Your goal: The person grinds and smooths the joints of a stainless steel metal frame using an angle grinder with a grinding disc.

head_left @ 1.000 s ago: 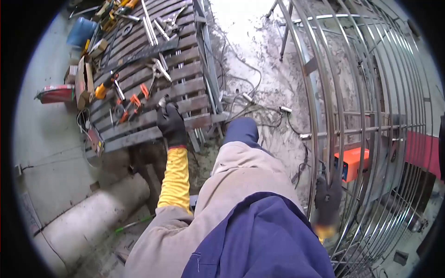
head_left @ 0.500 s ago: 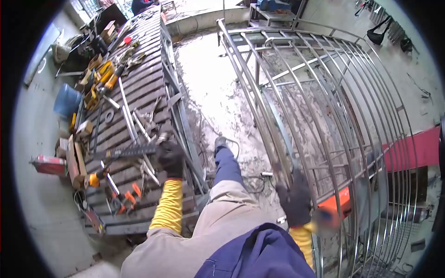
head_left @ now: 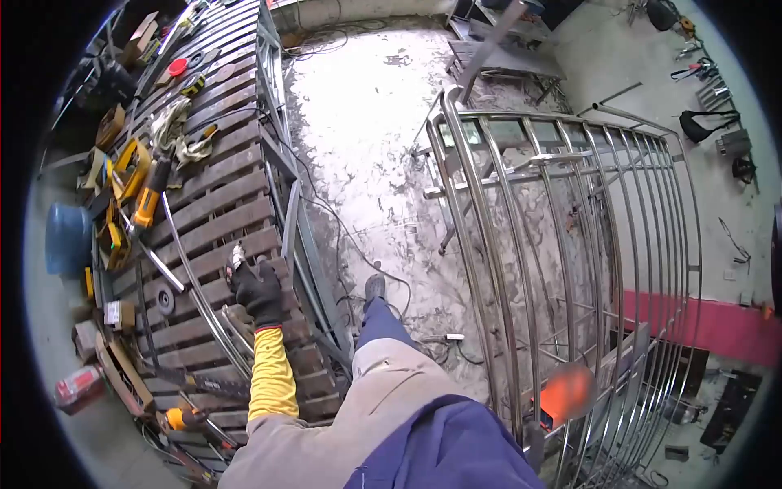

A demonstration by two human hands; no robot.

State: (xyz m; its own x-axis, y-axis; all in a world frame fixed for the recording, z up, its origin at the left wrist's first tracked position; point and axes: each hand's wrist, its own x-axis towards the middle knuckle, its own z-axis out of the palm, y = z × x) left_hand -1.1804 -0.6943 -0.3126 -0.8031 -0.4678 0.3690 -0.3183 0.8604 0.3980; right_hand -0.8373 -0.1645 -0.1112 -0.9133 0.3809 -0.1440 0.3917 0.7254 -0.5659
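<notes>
My left hand (head_left: 259, 295), in a dark glove with a yellow sleeve, is over the slatted metal workbench (head_left: 232, 191). Its fingers are closed around a small shiny silver metal piece (head_left: 236, 257), whose kind I cannot make out. Curved metal strips (head_left: 191, 265) and a grey ring-shaped disc (head_left: 165, 301) lie to the left of the hand. A dark flat bar with lettering (head_left: 199, 381) rests on the slats nearer to me. My right hand does not show clearly; the right side holds a large barred frame of shiny metal tubes (head_left: 505, 289).
Yellow-and-black power tools (head_left: 147, 196), rags (head_left: 169, 126) and a blue plastic container (head_left: 67, 236) are at the left. Cables (head_left: 342, 220) cross the floor. An orange object (head_left: 562, 395) sits behind the tubes. Tools hang on the right wall (head_left: 643, 73).
The view has shifted forward and the bench looks closer. My left hand has moved forward along the bench with the silver piece. My right hand has left the frame's tubes and dropped from clear sight.
</notes>
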